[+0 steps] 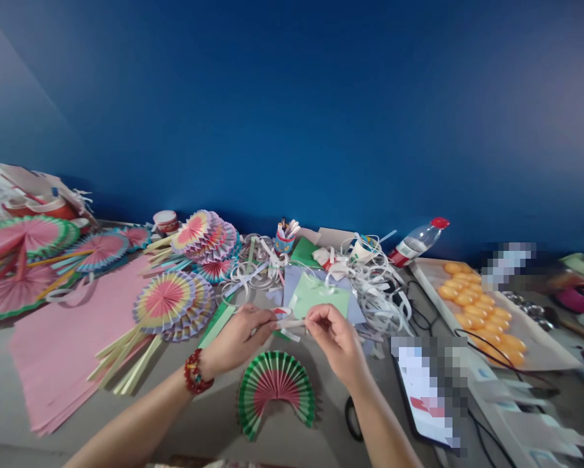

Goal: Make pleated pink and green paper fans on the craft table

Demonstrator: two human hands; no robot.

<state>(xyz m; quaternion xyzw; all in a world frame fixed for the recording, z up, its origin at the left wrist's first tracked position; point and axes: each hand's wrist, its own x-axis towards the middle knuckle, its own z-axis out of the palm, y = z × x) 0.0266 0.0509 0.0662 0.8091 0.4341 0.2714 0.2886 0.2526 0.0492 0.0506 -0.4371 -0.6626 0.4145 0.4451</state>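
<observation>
Between both hands stretches a small pale strip (292,323), paper or tape; which one I cannot tell. My left hand (238,339), a red beaded bracelet at its wrist, pinches one end. The other end is pinched in my right hand (336,343), fingertips together. Just below them a pleated green and pink paper fan (278,390) lies half spread in an arch on the table. A black loop (353,418), perhaps a scissor handle, shows beside my right forearm. Green and lilac paper sheets (323,298) lie behind the hands.
Finished paper fans (175,302) with stick handles and pink sheets (77,338) cover the left. Curled white strips (382,292) are heaped behind my right hand, near a plastic bottle (418,242). A phone (425,396) and a tray of orange domes (547,338) are at right.
</observation>
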